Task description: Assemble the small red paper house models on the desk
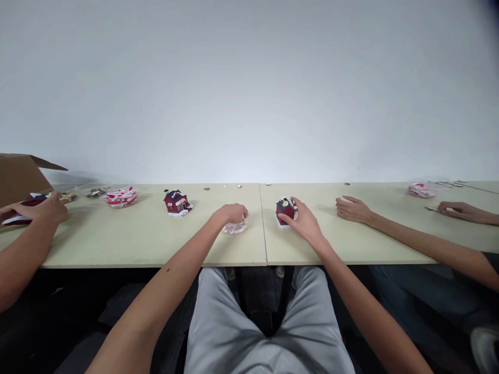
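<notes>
On the table in front of me stands a small dark-red model house (286, 207) with a dark blue roof and a white base. My right hand (306, 221) is closed around its right side, thumb at the front and fingers behind. Just left of the table seam, my left hand (233, 213) is closed with curled fingers at a small clear plastic bag (235, 227) with a reddish-white pattern. The bag's contents are mostly hidden. Further left sits another red model house (178, 203) with a lit-looking window and a white base, untouched.
Co-workers' hands rest at the right (353, 209) and far right; another person's hands hold a dark-red piece at the left (50, 210). Red-and-white bags (120, 197) and a cardboard box (23, 174) stand on the table. Small loose pieces (239, 186) lie along the wall.
</notes>
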`<state>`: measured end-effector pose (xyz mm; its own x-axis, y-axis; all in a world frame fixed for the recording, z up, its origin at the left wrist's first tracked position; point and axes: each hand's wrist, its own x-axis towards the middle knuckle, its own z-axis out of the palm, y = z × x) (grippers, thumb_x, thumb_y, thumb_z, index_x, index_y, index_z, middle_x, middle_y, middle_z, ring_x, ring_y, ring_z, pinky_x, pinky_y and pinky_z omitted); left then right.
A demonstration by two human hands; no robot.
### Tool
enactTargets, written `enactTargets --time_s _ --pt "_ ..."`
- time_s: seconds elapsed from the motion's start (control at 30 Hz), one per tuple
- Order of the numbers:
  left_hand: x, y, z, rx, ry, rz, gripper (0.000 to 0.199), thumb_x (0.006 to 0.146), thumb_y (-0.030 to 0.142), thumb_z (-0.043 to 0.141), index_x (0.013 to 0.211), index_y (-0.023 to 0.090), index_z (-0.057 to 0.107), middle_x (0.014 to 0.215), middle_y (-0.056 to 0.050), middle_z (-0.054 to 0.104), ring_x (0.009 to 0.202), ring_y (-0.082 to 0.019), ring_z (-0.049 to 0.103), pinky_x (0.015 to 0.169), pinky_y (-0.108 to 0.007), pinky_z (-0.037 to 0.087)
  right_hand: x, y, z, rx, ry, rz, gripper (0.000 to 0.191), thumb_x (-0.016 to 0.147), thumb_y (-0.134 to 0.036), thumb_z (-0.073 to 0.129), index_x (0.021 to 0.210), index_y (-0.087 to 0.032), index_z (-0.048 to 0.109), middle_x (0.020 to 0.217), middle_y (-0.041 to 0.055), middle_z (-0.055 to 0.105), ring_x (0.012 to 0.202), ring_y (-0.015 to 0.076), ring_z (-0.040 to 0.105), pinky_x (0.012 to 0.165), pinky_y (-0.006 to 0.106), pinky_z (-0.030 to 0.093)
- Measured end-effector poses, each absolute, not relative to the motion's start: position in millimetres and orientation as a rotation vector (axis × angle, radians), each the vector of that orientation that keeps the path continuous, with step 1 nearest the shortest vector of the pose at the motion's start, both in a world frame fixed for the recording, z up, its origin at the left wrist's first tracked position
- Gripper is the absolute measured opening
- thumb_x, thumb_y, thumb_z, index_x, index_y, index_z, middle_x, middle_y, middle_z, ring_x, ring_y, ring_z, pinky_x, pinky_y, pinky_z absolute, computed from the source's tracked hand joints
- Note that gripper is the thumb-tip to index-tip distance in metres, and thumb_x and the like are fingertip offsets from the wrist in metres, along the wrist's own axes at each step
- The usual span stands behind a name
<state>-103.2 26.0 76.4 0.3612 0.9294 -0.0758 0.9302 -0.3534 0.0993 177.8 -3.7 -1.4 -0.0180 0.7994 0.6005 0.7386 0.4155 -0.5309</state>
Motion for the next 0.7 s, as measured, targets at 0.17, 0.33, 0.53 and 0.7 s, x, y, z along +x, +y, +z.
enactTargets --time_s 0.17,0.33,0.53,0.7 --pt "-106.3 33.2 63.5 2.505 1.721 0.021 0.016 0.072 0.019 0.063 0.084 0.021 0.072 0.1 -0.011 0.075 0.084 -0.027 0.067 0.073 -0.033 0.046 168.7 -23.7 -15.8 -1.154 -1.71 0.146 0.067 0.087 -0.051 0.067 0.145 -0.025 0.045 0.14 0.0144 0.05 0.127 0.0315 0.055 0.107 0.049 0.047" --pt "-116.0 23.8 74.5 2.514 1.763 0.175 0.015 0.086 0.032 0.057 0.087 0.019 0.065 0.096 -0.012 0.072 0.081 -0.024 0.063 0.07 -0.032 0.043 165.8 -19.4 -19.5 -1.024 -1.722 0.283 0.068 0.087 -0.045 0.068 0.146 -0.028 0.039 0.148 0.0126 0.045 0.14 0.0319 0.043 0.114 0.053 0.041" --pt "-75.7 -20.9 70.3 2.436 1.203 0.986 0.018 0.095 0.038 0.051 0.095 0.021 0.056 0.088 -0.003 0.067 0.077 -0.017 0.059 0.071 -0.027 0.044 160.7 -21.2 -22.6 -0.939 -1.767 0.402 0.062 0.092 -0.038 0.063 0.147 -0.031 0.038 0.145 0.0115 0.047 0.126 0.0284 0.055 0.105 0.048 0.05" --pt "-40.2 -51.2 22.2 2.236 1.06 1.209 0.021 0.097 0.039 0.051 0.094 0.02 0.058 0.084 0.0 0.063 0.075 -0.015 0.056 0.069 -0.025 0.044 157.8 -35.1 -19.7 -0.924 -1.835 0.308 0.06 0.094 -0.038 0.061 0.149 -0.032 0.037 0.143 0.011 0.046 0.131 0.0277 0.051 0.106 0.045 0.05"
